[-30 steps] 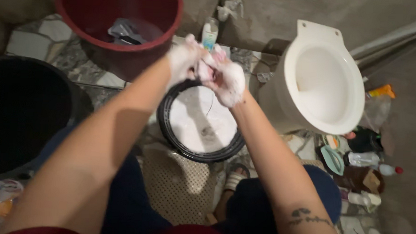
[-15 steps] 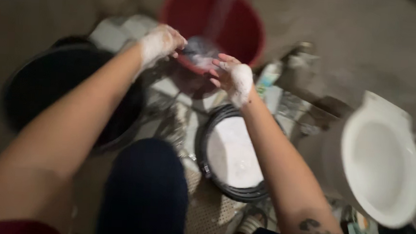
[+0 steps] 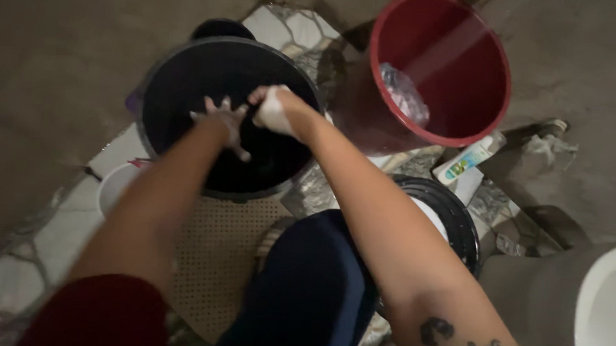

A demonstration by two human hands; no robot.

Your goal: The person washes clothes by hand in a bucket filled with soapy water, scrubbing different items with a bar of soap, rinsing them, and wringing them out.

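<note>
1. Both hands have swung from over the red bucket [image 3: 440, 67] to inside the large black bucket [image 3: 220, 112].
2. Left hand [image 3: 223, 123] spreads open, holding nothing; soapy right hand [image 3: 276, 110] curls loosely, apparently empty.
3. Risk: suds could foul the black bucket, whose contents are too dark to see.
4. Red bucket holds crumpled plastic; the black-rimmed basin [image 3: 453, 216] looks white inside.

A home bathroom: a white toilet bowl [image 3: 606, 308] stands on a rough cement floor [image 3: 53, 75] with stone-patterned tiles. Left of the toilet sit a red bucket [image 3: 443, 68], a black bucket [image 3: 220, 112] and a soap bottle [image 3: 467, 160].
</note>
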